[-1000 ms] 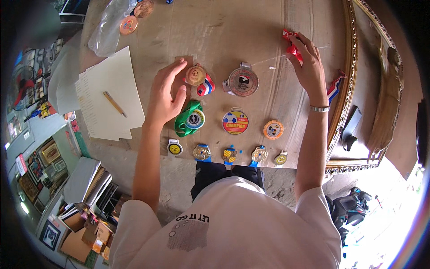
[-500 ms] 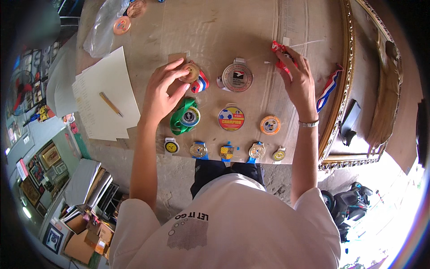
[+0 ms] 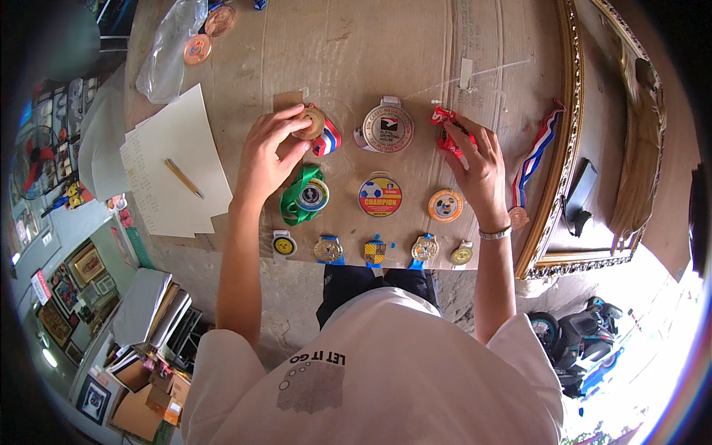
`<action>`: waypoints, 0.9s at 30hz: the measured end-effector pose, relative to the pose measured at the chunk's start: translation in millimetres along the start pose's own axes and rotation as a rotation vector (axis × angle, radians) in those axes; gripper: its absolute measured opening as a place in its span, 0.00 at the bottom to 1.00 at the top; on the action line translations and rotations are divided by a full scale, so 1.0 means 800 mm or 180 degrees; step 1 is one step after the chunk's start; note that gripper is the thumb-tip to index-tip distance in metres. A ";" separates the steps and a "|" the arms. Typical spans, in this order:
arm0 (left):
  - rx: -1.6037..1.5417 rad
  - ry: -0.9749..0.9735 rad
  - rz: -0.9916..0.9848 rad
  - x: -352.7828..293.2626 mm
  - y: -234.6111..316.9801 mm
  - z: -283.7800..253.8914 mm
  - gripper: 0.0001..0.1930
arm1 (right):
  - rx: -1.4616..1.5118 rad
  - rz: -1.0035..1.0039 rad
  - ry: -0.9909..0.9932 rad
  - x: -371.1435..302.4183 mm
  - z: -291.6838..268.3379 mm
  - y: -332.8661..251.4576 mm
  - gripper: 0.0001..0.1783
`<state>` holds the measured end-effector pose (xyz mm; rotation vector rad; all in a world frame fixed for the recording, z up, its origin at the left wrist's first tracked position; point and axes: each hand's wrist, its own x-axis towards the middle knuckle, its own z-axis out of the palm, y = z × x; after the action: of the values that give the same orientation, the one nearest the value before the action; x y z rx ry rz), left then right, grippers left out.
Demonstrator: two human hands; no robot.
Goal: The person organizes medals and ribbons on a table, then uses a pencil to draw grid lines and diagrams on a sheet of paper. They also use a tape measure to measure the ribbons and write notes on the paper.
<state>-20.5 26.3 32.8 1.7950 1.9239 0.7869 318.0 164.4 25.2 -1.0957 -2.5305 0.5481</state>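
My left hand (image 3: 268, 156) pinches a gold-coloured medal (image 3: 314, 122) between thumb and fingers, its red, white and blue ribbon (image 3: 328, 139) folded beside it. Over on the right, my right hand (image 3: 482, 169) is closed on a medal with a bunched red ribbon (image 3: 443, 114); the fingers partly cover it. A large round medal (image 3: 388, 127) lies between my hands. Nearer me are a medal on a green ribbon (image 3: 312, 195), a red and yellow round medal (image 3: 380, 196) and an orange-rimmed medal (image 3: 446, 205). A row of several smaller medals (image 3: 375, 253) runs along the near edge.
Brown cardboard (image 3: 371, 44) covers the table. Paper sheets (image 3: 159, 193) with a pen (image 3: 183, 179) lie left, beyond them a plastic bag (image 3: 165, 63) and copper-coloured medals (image 3: 198, 50). Rightward are another ribboned medal (image 3: 518, 217) and an ornate gold frame (image 3: 571, 89).
My right hand has moved left and nearer to me, bringing the red-ribboned medal beside the large medal. My left hand has stayed almost in place on the gold-coloured medal.
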 end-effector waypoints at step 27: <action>0.0522 0.0446 -0.0106 0.005 0.033 0.038 0.16 | 0.0120 -0.0310 -0.0047 0.020 0.013 -0.052 0.41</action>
<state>18.5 35.0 27.2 1.8395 2.1592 0.7826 277.1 147.9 37.6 -0.9530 -2.5597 0.5773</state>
